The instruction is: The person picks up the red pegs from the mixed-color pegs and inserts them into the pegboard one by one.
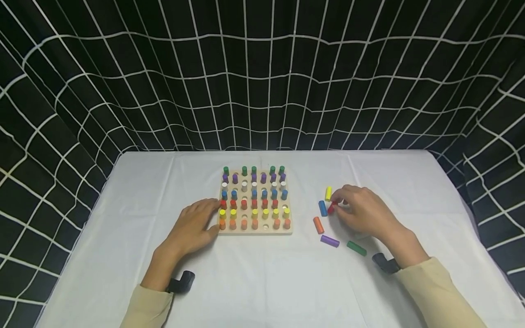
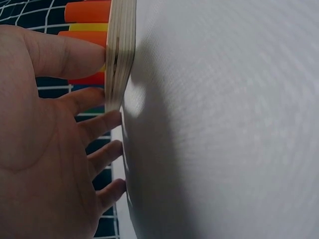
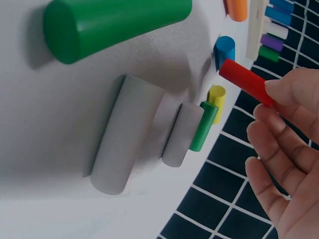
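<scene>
A wooden pegboard (image 1: 256, 232) lies on the table, filled with rows of green, purple, white, blue, red, yellow and orange pegs, with a few bare holes. My left hand (image 1: 192, 228) rests at its left side, thumb and index fingertip against the edge. In the left wrist view the thumb (image 2: 72, 55) meets the layered side of the board. To the right of the board, my right hand (image 1: 365, 210) pinches a red peg (image 3: 244, 82) between thumb and fingertips. Near that hand lie a yellow peg (image 1: 328, 193) and a blue peg (image 1: 323, 208).
Also loose on the white cloth (image 1: 262, 282) are an orange peg (image 1: 318, 225), a purple peg (image 1: 330, 241) and a green peg (image 1: 357, 248). The right wrist view adds a large white peg (image 3: 127, 134) and another white one (image 3: 183, 134). Dark netted curtains (image 1: 262, 91) surround the table.
</scene>
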A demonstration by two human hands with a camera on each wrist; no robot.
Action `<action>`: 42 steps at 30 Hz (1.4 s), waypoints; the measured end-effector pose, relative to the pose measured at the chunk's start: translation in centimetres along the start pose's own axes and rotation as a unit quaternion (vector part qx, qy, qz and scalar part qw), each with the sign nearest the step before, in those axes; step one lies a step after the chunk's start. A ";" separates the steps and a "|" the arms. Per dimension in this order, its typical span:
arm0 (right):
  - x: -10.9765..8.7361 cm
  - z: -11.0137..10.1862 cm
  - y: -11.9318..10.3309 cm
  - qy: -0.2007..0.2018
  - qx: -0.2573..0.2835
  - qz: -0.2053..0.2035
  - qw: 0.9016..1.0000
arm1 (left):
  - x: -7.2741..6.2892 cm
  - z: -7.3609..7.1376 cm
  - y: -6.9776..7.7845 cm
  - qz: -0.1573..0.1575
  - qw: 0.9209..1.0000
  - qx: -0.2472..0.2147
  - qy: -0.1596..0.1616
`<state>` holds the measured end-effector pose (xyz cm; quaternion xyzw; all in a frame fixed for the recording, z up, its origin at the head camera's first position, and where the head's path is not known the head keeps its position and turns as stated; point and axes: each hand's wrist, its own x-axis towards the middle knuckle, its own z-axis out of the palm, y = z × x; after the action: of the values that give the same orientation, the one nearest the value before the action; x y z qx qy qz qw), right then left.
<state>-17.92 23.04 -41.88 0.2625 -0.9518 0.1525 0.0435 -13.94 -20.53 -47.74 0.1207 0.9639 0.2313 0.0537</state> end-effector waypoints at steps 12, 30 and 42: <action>0.3 0.2 -0.6 0.016 -0.003 -0.003 1.000 | 0.1 0.1 -0.3 0.000 1.000 0.012 -0.001; 2.2 0.4 -2.2 0.021 -0.018 -0.036 0.999 | 0.1 -0.5 0.0 0.007 1.000 0.008 0.004; 3.5 0.6 -3.5 0.031 -0.018 -0.067 0.997 | 0.0 0.0 0.1 0.001 1.000 0.008 0.000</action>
<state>-19.12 18.33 -40.99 0.3205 -0.9328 0.1395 0.0876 -13.96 -20.49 -47.67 0.1225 0.9656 0.2233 0.0526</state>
